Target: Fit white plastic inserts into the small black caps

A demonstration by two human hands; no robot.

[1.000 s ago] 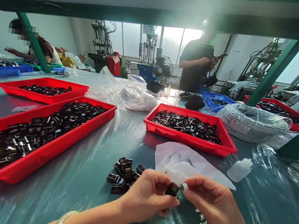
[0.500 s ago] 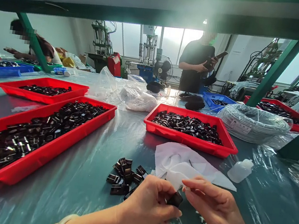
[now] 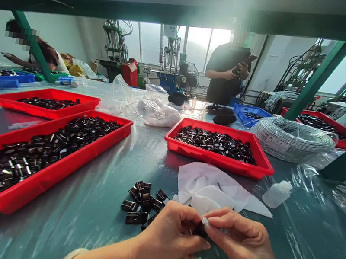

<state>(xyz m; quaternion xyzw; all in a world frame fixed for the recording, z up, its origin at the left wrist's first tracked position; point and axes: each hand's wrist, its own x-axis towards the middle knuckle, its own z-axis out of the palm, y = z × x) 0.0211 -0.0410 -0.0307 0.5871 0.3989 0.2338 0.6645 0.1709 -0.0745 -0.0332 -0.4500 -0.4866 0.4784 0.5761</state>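
At the lower centre of the frame, the left hand (image 3: 172, 234) and right hand (image 3: 237, 238) met, each grip pinching one small glossy black plastic piece (image 3: 199, 229) between them. Just left lay a loose heap of similar black pieces (image 3: 141, 203); a crumpled white cloth (image 3: 209, 188) and a small white squeeze bottle (image 3: 276, 193) sat behind. Red plastic trays (image 3: 217, 158) of black parts covered the film-wrapped green bench (image 3: 98, 205); a person stood by the bright windows.

Hands: left hand (image 3: 172, 234) and right hand (image 3: 237, 240) pinch one black part (image 3: 200, 229) between them
Beside: part pile (image 3: 143, 205), white cloth (image 3: 212, 188)
Table (image 3: 120, 173): red trays (image 3: 219, 147)
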